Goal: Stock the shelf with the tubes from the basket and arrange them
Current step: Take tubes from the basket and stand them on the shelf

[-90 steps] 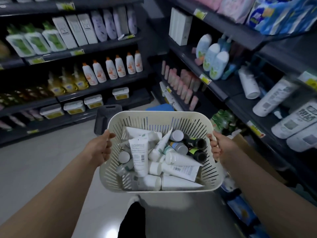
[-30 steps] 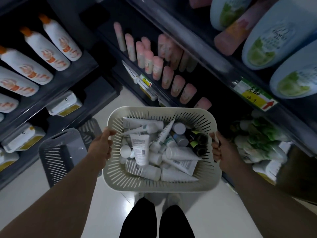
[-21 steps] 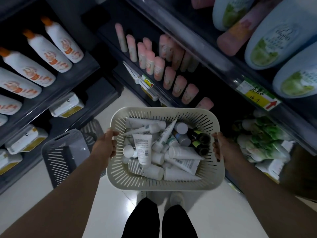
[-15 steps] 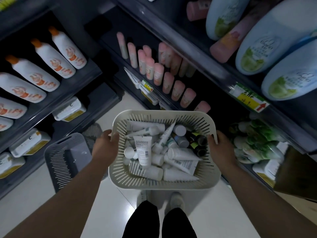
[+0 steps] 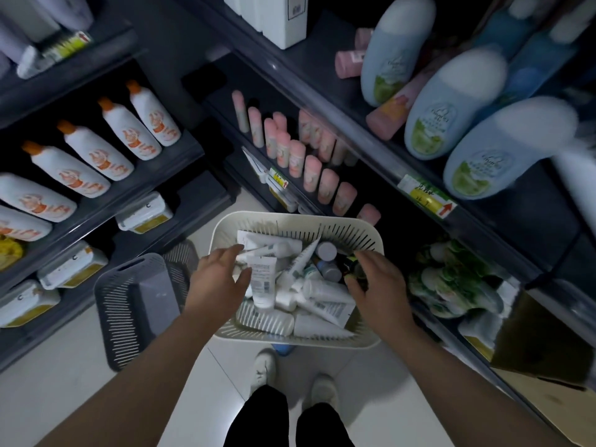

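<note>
A cream slotted basket [image 5: 292,220] sits low in front of me, filled with several tubes, mostly white. One upright white tube [image 5: 263,285] shows a barcode, and a few dark tubes [image 5: 347,260] lie at the right side. My left hand [image 5: 217,280] hovers over the basket's left part with fingers spread, thumb beside the barcode tube. Over the right part is my right hand [image 5: 379,285], fingers curved down toward the dark tubes and gripping nothing that I can see. Pink tubes [image 5: 311,172] stand in rows on the dark shelf just beyond the basket.
An empty grey slotted basket [image 5: 135,304] lies on the floor at left. Something blue [image 5: 282,349] shows under the cream basket. Green packs [image 5: 451,279] and a cardboard box [image 5: 541,350] fill the low right shelf. White-orange bottles [image 5: 113,150] line the left shelves, large pale-blue bottles [image 5: 451,104] the upper right.
Both hands have let go of the basket's rims and moved inward over the tubes. The basket stays in place without my grip.
</note>
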